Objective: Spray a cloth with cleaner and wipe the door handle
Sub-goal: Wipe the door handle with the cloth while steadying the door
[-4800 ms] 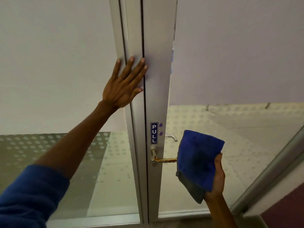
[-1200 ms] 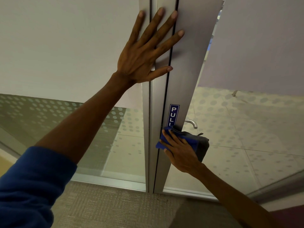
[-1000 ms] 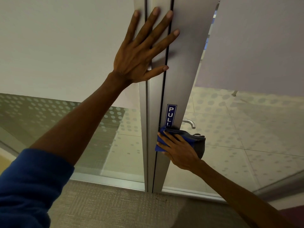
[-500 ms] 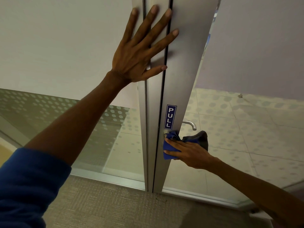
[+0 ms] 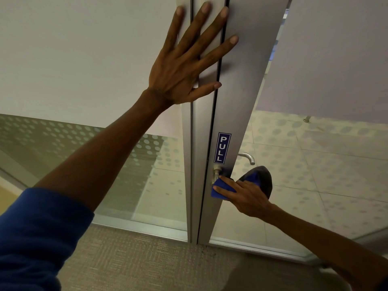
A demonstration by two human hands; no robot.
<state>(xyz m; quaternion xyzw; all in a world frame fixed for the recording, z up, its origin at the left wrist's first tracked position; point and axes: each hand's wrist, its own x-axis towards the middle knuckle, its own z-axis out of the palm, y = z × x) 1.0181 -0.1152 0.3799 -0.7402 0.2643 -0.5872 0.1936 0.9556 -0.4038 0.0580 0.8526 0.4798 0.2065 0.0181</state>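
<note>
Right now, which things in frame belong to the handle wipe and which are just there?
In the job:
- blue cloth, held by the right hand
- door handle, cloth wrapped over it
- left hand, flat on the door frame

Just there:
- PULL sticker
- far-side handle
- carpet

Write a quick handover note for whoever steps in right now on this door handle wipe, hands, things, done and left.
Left hand: open, flat against the door frame, steadying it.
Right hand: shut on the blue cloth, pressing it over the near door handle below the PULL sticker.
Done: wiping is under way.
Left: finish the handle. No cleaner bottle in view.
</note>
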